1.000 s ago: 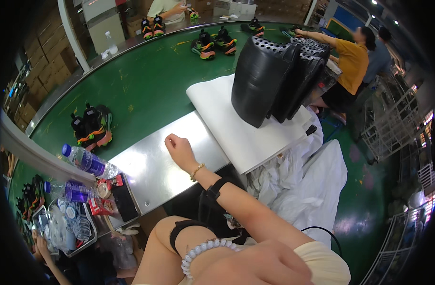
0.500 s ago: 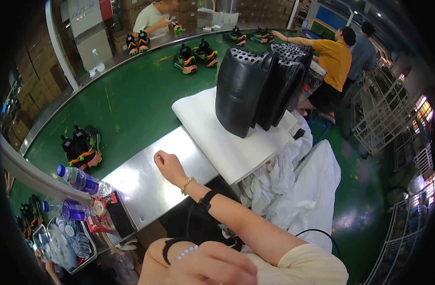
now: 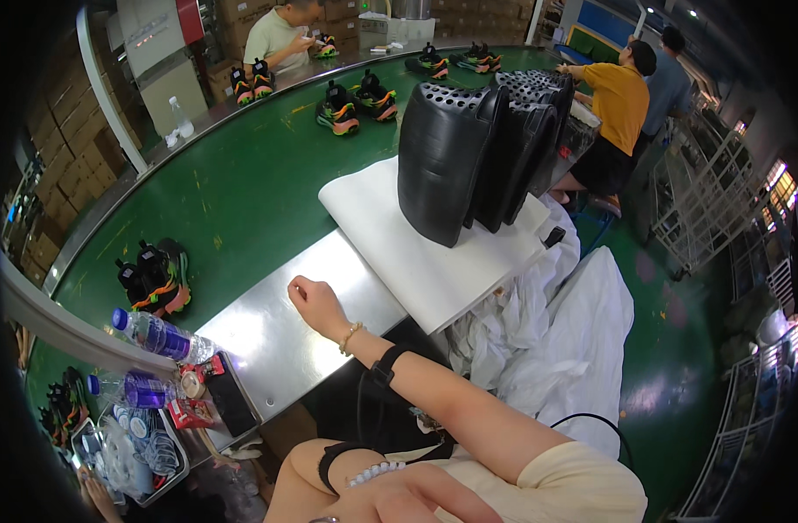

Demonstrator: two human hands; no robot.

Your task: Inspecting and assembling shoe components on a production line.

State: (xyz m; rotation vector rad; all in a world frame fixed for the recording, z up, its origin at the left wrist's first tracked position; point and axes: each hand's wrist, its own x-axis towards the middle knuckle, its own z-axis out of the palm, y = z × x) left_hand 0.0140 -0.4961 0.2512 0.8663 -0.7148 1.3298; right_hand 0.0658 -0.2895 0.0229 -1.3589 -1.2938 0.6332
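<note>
Head view: the right hand [image 3: 319,307] is at the metal counter [image 3: 260,349], its grip pressed together with fingers curled inward and no item visible in it; contact with the surface cannot be confirmed. The left hand [image 3: 399,501] is cut off by the lower edge, so its grip cannot be told. The nearest pair of shoes [image 3: 158,277] stands on the green counter [image 3: 251,209], to the left of the right grip and well apart from it; further shoes [image 3: 355,105] stand beyond it. As judged, soles and uppers appear joined, neither of the person's hands is working a shoe, and what remains to be done on them cannot be established. Across from the grip, a co-worker [image 3: 281,39] has hands at another shoe [image 3: 327,45]. Containers: two bottles with purple labels, an upper bottle [image 3: 164,336] and a lower bottle [image 3: 133,390], lie aslant in view left of the right grip; their fill cannot be determined. Beyond them at lower left, a tray [image 3: 180,471] holds a clear plastic bag [image 3: 120,440] and blue-and-white pieces [image 3: 162,453]. Right of the grip, black upright pieces [image 3: 442,166] with perforated tops stand on a white sheet [image 3: 434,279]; their interiors are hidden.
</note>
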